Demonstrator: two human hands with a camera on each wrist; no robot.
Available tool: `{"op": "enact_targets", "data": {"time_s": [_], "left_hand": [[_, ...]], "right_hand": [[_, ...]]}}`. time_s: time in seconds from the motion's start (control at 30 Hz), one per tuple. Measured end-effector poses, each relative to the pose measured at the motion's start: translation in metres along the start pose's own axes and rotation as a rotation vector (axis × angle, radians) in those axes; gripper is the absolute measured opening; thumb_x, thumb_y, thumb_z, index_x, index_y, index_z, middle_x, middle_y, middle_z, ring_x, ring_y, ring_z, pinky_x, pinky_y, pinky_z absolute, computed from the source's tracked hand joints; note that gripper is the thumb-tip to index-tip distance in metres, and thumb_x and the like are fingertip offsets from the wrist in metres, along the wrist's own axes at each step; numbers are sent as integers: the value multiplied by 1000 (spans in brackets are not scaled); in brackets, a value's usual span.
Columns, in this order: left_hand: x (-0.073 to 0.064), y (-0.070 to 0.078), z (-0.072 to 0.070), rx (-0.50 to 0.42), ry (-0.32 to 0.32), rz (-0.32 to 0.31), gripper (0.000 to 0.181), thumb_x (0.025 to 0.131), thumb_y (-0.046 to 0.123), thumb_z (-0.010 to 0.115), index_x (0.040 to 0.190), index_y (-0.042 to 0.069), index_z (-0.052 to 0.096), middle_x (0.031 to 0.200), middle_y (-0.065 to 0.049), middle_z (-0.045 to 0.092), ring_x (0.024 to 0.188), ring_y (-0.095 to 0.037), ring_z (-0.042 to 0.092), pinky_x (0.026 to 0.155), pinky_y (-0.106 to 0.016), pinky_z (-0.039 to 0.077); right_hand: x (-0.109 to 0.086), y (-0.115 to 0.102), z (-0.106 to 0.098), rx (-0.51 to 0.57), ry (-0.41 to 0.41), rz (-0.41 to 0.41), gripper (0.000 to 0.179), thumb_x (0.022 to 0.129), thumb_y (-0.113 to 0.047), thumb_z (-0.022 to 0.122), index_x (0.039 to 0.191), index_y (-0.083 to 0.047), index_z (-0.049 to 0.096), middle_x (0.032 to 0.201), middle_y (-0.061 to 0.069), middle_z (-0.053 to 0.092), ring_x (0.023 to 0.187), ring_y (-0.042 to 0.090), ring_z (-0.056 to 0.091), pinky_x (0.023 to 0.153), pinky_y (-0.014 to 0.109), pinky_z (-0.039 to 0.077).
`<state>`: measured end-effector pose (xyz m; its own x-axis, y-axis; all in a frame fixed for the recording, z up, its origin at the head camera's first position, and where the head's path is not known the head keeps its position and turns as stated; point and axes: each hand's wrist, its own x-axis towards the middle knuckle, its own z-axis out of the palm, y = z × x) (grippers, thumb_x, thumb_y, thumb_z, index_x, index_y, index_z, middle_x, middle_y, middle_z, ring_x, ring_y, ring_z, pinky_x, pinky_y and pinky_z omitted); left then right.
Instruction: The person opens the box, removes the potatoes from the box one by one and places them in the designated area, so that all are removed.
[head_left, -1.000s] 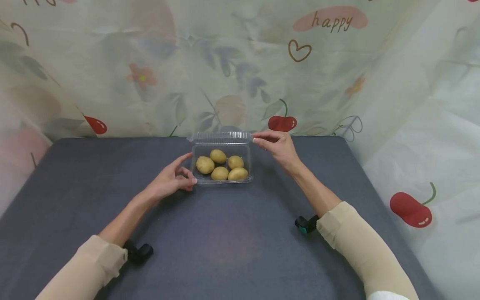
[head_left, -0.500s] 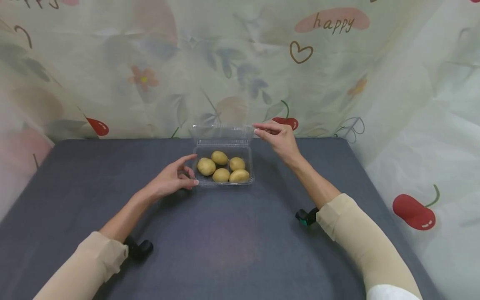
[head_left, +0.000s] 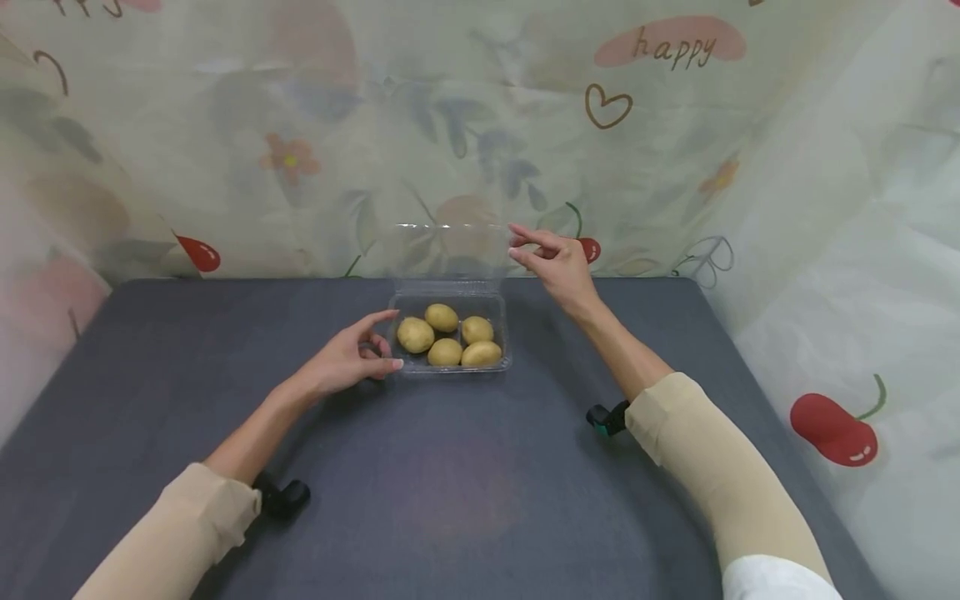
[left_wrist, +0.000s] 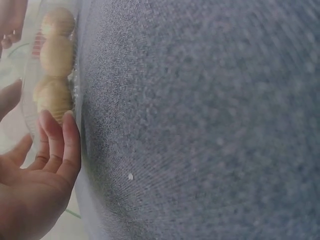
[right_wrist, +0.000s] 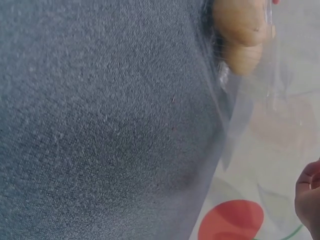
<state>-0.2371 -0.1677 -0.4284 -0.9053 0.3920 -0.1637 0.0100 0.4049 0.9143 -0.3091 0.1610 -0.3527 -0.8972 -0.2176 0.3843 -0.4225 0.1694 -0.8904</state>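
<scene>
A clear plastic clamshell container [head_left: 450, 371] holds several yellow potatoes [head_left: 416, 335] near the table's back edge. Its hinged lid [head_left: 450, 250] is raised, standing nearly upright against the patterned backdrop. My left hand [head_left: 348, 354] grips the container's left end, the index fingertip at its side and the thumb at the near corner; its other fingers are bent. In the left wrist view, fingertips [left_wrist: 68, 117] lie against the clear wall beside the potatoes. My right hand [head_left: 558, 267] pinches the lid's upper right corner between thumb and fingers.
A dark grey cloth [head_left: 465, 467] covers the table. A pale sheet [head_left: 420, 125] printed with cherries and flowers hangs behind, and another sheet [head_left: 862, 275] hangs at the right. A black wrist camera [head_left: 285, 498] is strapped to the left wrist, another [head_left: 607, 419] to the right.
The right hand has raised the lid from a low, backward-tilted position to nearly upright. The left hand keeps its place at the container's left end; the potatoes have not moved inside it.
</scene>
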Motion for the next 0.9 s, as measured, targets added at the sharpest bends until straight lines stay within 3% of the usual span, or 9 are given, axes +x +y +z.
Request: {"op": "enact_targets", "data": {"time_s": [0.13,0.37,0.63,0.8,0.9], "left_hand": [[2,1,0,23,-7,6,84,92,19,74,159,15,23,103,-15,54,86,-31,67,77,-42,55],[4,1,-1,40,-11,-13,85,92,17,73,159,16,21,103,-15,54,84,-30,68,76,-42,55],[6,3,-1,22,-37,-6,88,92,16,73,160,17,17,107,-15,52,86,-31,67,78,-42,55],[7,2,-1,0,-43,-5,90,91,14,74,160,17,16,110,-17,50,88,-32,68,78,-42,56],[7,0,-3,-13,-41,-8,92,91,13,74,160,18,15,112,-19,49,89,-33,68,77,-41,56]], "right_hand": [[2,4,-2,-20,-13,13,44,92,-2,69,135,-1,60,113,26,66,68,9,60,67,25,47],[5,12,-2,5,-54,21,55,93,2,67,145,-2,49,123,31,61,76,14,64,74,23,51],[9,32,-4,-12,-61,65,62,92,-2,70,149,-10,46,126,24,63,79,11,68,77,30,53],[4,23,-4,8,-84,94,64,91,3,67,149,-2,42,129,32,58,77,7,69,77,26,53],[6,29,-3,39,-88,100,63,91,4,67,149,-1,42,129,34,56,78,5,68,77,27,52]]}}
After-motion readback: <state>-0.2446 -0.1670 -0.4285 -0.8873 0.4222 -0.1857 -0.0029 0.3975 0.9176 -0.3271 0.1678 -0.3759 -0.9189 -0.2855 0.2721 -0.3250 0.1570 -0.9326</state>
